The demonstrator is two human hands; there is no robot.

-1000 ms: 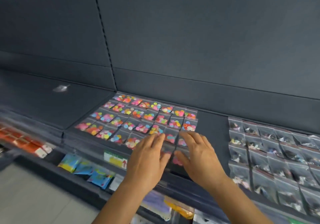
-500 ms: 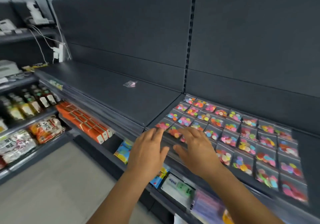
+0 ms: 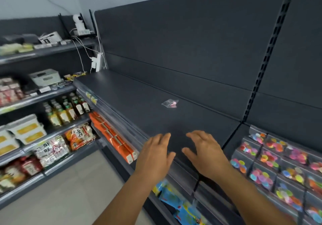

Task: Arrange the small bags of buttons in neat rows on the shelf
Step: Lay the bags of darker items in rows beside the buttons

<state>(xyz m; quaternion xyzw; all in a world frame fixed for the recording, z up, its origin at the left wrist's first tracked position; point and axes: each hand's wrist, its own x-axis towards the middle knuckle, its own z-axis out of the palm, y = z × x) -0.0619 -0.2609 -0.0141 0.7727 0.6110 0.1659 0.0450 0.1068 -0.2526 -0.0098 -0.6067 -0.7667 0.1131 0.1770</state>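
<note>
Small clear bags of coloured buttons [image 3: 271, 160] lie in neat rows on the dark shelf section at the right. One stray clear bag with pink buttons [image 3: 170, 103] lies alone on the bare dark shelf [image 3: 132, 102] further back. My left hand [image 3: 155, 156] and my right hand [image 3: 203, 153] hover side by side over the front of that bare shelf, palms down, fingers spread and relaxed, holding nothing. Both are well short of the stray bag and left of the rows.
Orange packs [image 3: 113, 137] and blue packets [image 3: 176, 202] fill the tier under the shelf. Bottles [image 3: 66, 109], snack bags [image 3: 80, 135] and tubs [image 3: 24, 129] stand on shelving at the left. A power strip with cables [image 3: 97, 62] hangs at the shelf's far corner. Floor lies below left.
The view has swung left, so the button rows slid to the right edge. Both hands left the rows and now hover over the bare shelf section.
</note>
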